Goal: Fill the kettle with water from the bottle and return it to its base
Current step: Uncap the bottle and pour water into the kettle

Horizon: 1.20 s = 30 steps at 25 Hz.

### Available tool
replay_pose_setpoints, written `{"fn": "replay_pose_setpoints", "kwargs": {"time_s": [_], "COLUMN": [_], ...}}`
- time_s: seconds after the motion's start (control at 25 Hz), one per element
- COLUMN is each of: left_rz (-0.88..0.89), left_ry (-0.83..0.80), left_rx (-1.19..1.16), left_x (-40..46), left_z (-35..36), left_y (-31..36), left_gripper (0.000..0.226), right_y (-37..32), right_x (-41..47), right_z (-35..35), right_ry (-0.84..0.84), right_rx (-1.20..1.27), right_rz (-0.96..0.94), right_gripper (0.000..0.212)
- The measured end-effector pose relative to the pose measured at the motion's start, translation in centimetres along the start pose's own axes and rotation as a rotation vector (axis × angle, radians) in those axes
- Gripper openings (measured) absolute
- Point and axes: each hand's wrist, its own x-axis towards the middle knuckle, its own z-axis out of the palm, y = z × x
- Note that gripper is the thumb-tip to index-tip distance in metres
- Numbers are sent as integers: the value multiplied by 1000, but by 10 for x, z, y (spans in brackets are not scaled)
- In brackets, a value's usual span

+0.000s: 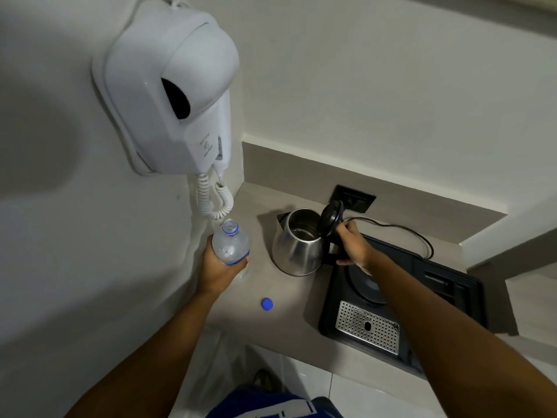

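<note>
A steel kettle [297, 244] stands on the beige counter [286, 294], left of its tray, with its black lid [331, 218] flipped up. My right hand [353, 245] grips the kettle's black handle. My left hand [217, 268] holds a clear plastic water bottle [230, 241] upright and uncapped, to the left of the kettle. The bottle's blue cap [267, 303] lies on the counter in front. The round kettle base [366, 283] sits in the black tray [446, 292], partly hidden by my right forearm.
A white wall-mounted hair dryer [168, 95] with a coiled cord [215, 200] hangs just above and behind the bottle. A perforated metal drip grate [369, 330] lies in the tray's front. The kettle's black cable [401, 229] runs to a wall socket [357, 198].
</note>
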Motion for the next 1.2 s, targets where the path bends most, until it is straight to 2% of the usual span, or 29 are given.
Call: {"fn": "replay_pose_setpoints", "kwargs": {"time_s": [0.12,0.2,0.32,0.44,0.52,0.68,0.88,1.04,1.2], "left_rz": [-59,-73,-4,40,28,22,69,80,62], "left_ry": [-138,-249,-393,-515,-564,-637,-719,-834,-867], "left_rx": [90,187,327,547,662,833,967,1144,1201], "left_x": [6,11,19,28,29,31,40,47,49], "left_z": [-10,-16,-21,-21,-18,-7,1,7,10], "left_y": [10,17,37,67,82,104,122,138,145], "left_gripper": [64,61,50,72,80,68,70,63,63], "right_y": [-1,-1,1,0,1,1,0,0,-2], "right_x": [-3,-3,-3,-4,-4,-5,-5,-8,-10], "right_z": [0,0,0,1,1,1,2,2,3], "right_ry": [2,-2,-3,2,8,15,29,25,31], "right_rx": [12,22,33,34,44,47,50,40,41], "right_rz": [2,-3,-14,-20,-16,-20,-25,-31,-20], "right_gripper": [53,49,38,36,40,40,36,42,47]}}
